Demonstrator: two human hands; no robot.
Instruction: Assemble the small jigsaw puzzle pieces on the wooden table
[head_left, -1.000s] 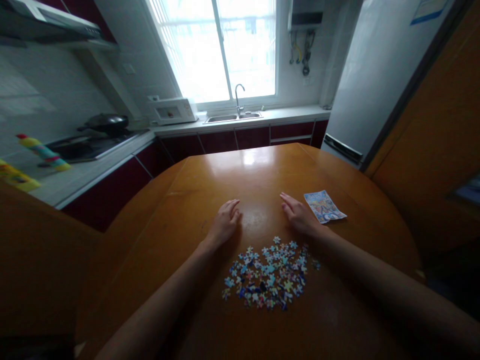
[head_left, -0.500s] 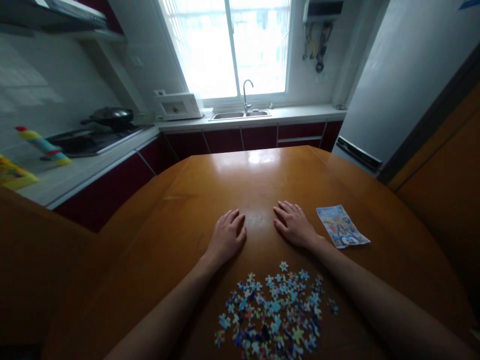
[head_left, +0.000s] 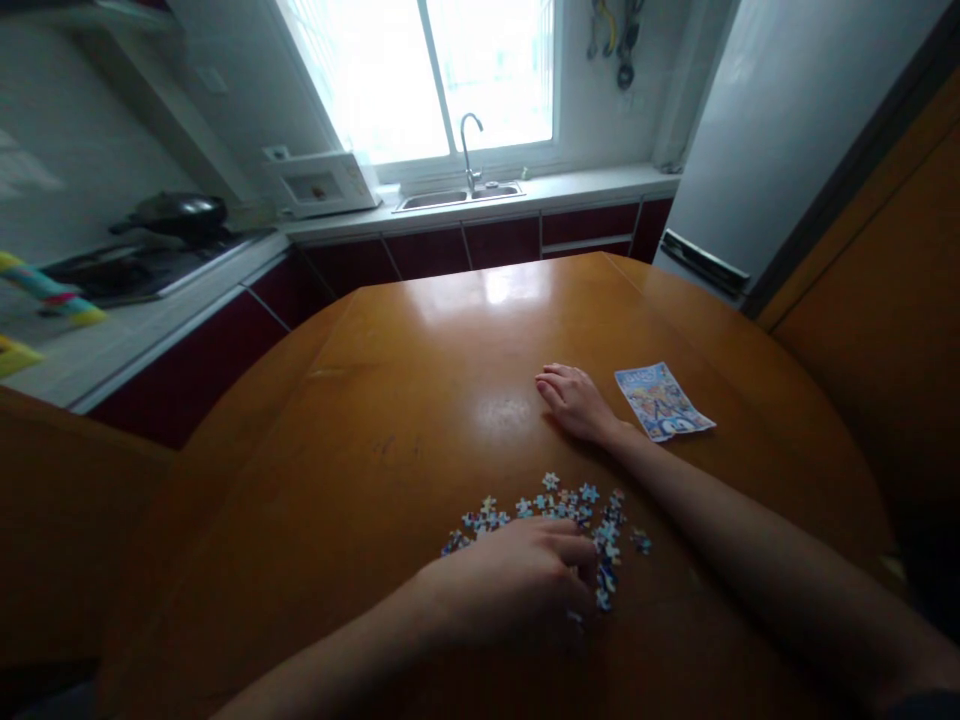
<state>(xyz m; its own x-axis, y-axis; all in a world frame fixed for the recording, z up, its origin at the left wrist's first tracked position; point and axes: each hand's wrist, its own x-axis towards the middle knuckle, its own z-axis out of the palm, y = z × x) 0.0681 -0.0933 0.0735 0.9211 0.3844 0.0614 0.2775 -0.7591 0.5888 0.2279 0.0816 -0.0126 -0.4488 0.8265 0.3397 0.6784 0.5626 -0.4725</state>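
My left hand [head_left: 525,570] is over the pile of jigsaw puzzle pieces [head_left: 611,535], its fingers bent downward and a little apart at the right part of the pile. It covers much of the pile, and its thumb and fingertips are partly hidden; I see nothing gripped in it. The small pieces are mostly blue and white, with some darker ones. Beyond the pile my right hand [head_left: 574,400] rests palm down on the table, open, with no object in it. To its right lies a creased printed picture sheet [head_left: 664,402], apart from the fingers.
The brown wooden table [head_left: 375,400] has a broad rounded edge. Past it are a counter with a sink [head_left: 459,197], a microwave [head_left: 322,185] and a stove with a black pan [head_left: 176,215]. A tall fridge [head_left: 780,130] stands at the right.
My left hand has moved from flat on the table back towards me and right, onto the puzzle pieces. My right hand stays resting on the table. The head view has shifted down.
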